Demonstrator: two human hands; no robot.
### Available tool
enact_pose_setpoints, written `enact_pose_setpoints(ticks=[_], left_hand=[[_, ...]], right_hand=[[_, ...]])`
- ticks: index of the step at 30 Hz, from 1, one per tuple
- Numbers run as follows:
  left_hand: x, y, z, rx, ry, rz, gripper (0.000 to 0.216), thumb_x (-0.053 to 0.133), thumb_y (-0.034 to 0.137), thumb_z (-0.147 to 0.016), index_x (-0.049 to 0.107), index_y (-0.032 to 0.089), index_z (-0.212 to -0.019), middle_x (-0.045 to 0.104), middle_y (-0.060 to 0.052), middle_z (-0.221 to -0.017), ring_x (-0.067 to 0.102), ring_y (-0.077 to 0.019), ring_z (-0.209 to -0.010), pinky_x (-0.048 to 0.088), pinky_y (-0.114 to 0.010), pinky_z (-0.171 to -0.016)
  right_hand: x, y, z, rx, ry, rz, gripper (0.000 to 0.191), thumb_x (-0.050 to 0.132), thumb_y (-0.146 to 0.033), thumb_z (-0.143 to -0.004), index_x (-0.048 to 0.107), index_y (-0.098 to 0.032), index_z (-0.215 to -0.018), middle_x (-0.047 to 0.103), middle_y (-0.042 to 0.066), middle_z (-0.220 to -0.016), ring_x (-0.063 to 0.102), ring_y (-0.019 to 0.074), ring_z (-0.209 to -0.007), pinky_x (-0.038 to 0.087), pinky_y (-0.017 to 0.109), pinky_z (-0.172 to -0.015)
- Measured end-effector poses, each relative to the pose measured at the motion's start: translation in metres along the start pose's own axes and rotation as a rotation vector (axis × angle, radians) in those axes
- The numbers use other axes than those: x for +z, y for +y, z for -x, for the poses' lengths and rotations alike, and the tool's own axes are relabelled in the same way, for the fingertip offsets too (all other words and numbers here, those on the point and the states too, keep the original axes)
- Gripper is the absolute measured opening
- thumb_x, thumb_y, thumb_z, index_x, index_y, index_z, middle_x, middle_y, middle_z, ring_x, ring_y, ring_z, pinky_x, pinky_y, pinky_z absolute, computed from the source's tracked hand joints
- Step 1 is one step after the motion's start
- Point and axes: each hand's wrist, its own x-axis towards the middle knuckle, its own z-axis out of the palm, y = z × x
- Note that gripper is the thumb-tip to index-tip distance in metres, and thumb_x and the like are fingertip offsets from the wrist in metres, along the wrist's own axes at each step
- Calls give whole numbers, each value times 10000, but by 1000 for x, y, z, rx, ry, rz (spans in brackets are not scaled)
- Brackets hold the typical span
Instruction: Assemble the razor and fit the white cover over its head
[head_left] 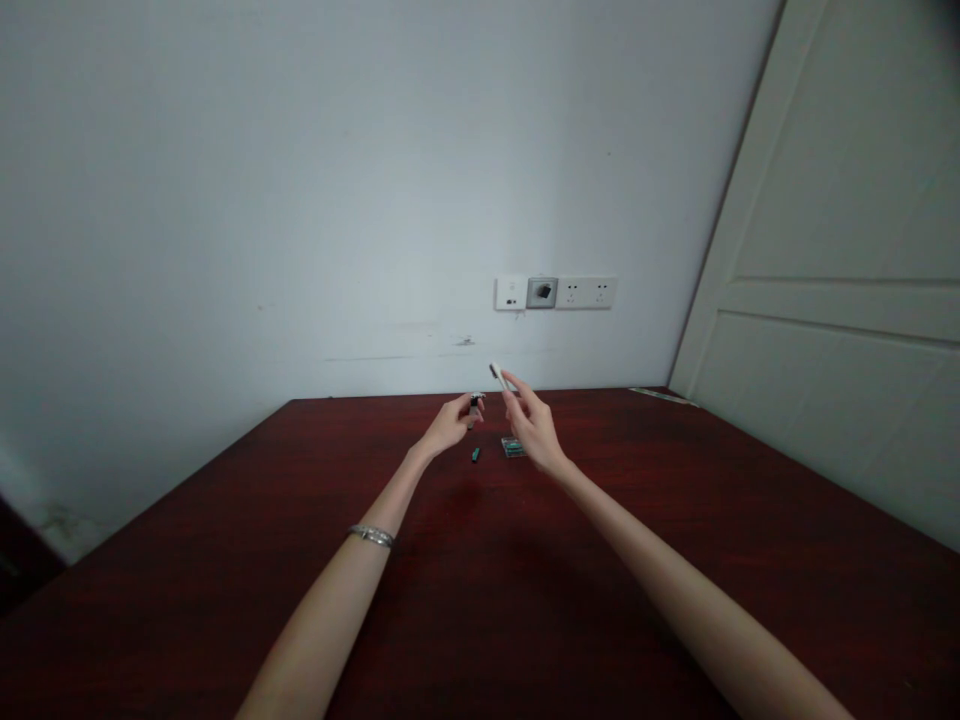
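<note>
Slightly apart, left hand (450, 425) turned inward, right hand (538, 425) angled upward.

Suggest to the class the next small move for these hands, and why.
Probably lower the right hand slightly, bringing the dark end of its white stick to the small dark-and-silver object in the left hand: both items are held up, near each other, and the dark end already tilts toward the left hand's side.
</note>
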Motion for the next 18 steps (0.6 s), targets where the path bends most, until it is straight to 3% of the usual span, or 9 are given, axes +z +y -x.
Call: enact_pose_setpoints(ticks=[4,9,18], left_hand=[[-2,4,1,48,10,-118,131,472,97,-751,560,130,-843,609,-39,-815,555,-139,-782,427,-261,-758],[-2,2,0,57,0,-210,170,452,78,-752,582,126,-851,623,-45,-836,563,-150,-802,424,-256,-762],[-1,4,1,72,-38,-214,166,455,65,-741,569,132,-843,615,-35,-812,562,-146,-794,421,-248,-754]], right_hand=[[-19,-3,-10,-32,-198,35,482,424,-416,-866,497,-167,-1273,405,-43,-559,315,79,-484,283,192,-464],[-31,-10,-10,-138,-431,248,460,396,-408,-878,525,-193,-1263,484,-32,-572,280,79,-487,271,202,-491],[-45,-11,-10,-179,-510,536,445,372,-404,-893,494,-236,-1286,515,-33,-521,251,79,-459,230,195,-479]])
